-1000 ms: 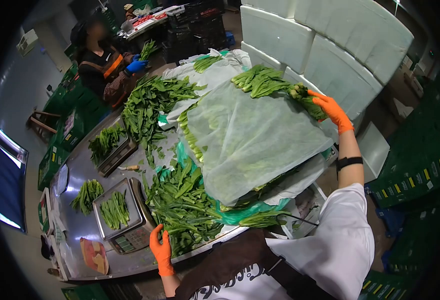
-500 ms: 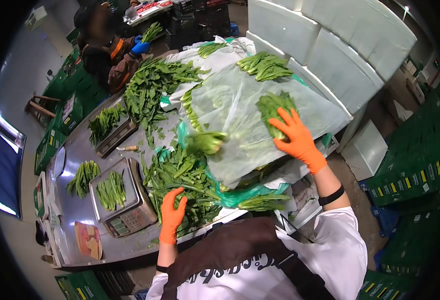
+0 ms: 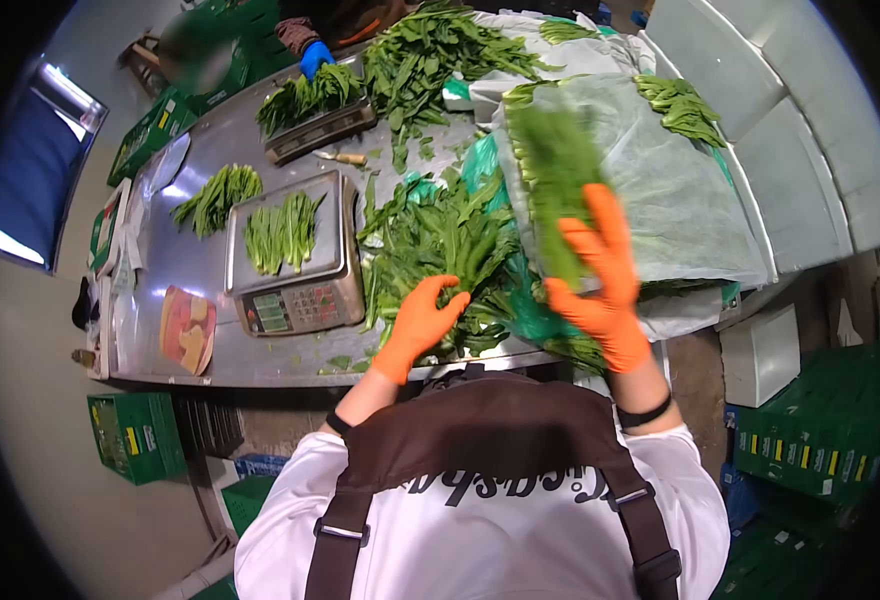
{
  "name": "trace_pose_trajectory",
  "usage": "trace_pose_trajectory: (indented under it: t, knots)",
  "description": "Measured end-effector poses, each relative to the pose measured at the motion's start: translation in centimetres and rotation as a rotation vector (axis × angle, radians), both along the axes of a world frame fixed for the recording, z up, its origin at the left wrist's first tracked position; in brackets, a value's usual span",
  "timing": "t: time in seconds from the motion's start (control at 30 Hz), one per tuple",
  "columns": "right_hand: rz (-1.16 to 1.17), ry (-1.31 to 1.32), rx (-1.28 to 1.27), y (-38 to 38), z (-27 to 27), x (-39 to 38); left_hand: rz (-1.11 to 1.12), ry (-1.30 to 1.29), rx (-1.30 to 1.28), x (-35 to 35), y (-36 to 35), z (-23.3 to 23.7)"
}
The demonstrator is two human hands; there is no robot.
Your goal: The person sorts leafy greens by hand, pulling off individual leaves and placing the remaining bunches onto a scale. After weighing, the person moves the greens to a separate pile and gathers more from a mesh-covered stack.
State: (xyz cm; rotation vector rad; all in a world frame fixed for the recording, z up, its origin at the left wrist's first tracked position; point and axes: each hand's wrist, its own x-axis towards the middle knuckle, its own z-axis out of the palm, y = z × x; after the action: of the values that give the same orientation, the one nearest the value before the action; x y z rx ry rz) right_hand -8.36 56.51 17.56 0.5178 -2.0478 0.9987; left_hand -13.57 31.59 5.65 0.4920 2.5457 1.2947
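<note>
My right hand (image 3: 600, 285), in an orange glove, is at a long bunch of leafy greens (image 3: 552, 165) at the left side of the white sheet (image 3: 680, 215). Its fingers overlap the bunch's near end; motion blurs the leaves. My left hand (image 3: 422, 325), also gloved in orange, reaches to the near edge of a loose heap of leafy greens (image 3: 450, 235). Thumb and fingers are curved and apart, with the fingertips against the leaves. Another bunch (image 3: 678, 110) lies on the sheet's far right part.
Left of the heap, a scale (image 3: 300, 305) carries greens (image 3: 282, 235), with another bunch (image 3: 216, 200) beside it. A knife (image 3: 345, 158) lies farther back. A co-worker's blue-gloved hand (image 3: 315, 60) touches greens on a second scale (image 3: 320, 130). White boxes (image 3: 810, 160) stand at right.
My view has swung left. My left hand has come to the heap's leaves. My right hand has brought a bunch to the sheet's left side. A bunch blurred over the sheet's left edge is gone from there.
</note>
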Motion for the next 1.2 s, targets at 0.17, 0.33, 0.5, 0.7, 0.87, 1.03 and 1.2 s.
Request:
trace_pose_trajectory:
  t: [0.17, 0.33, 0.5, 0.7, 0.87, 1.03, 1.2]
  knots:
    - [0.103, -0.179, 0.003, -8.0, -4.9, -2.0, -0.078, -0.91, 0.943, -1.0, -1.9, 2.0]
    - [0.218, -0.313, 0.247, -11.3, -4.3, -1.7, -0.154, -1.12, 1.553, 0.0, -2.8, 1.8]
    - [0.123, -0.229, -0.075, -9.4, -2.7, -1.1, -0.017, -1.055, 1.602, 0.8, -3.7, 2.8]
    - [-0.01, -0.331, -0.13, -10.6, -3.7, -0.5, 0.003, -0.891, 1.427, 1.3, -3.8, 2.9]
    - [0.1, -0.546, -0.273, -10.9, -3.8, -0.1, -0.099, -1.008, 1.556, 1.7, -3.3, 5.0]
    - [0.131, -0.492, -0.268, -10.9, -3.6, -0.2, -0.11, -0.878, 1.522, 1.7, -2.8, 6.1]
    - [0.097, -0.468, -0.191, -10.7, -3.0, -0.2, -0.061, -0.826, 1.425, 1.9, -3.5, 5.5]
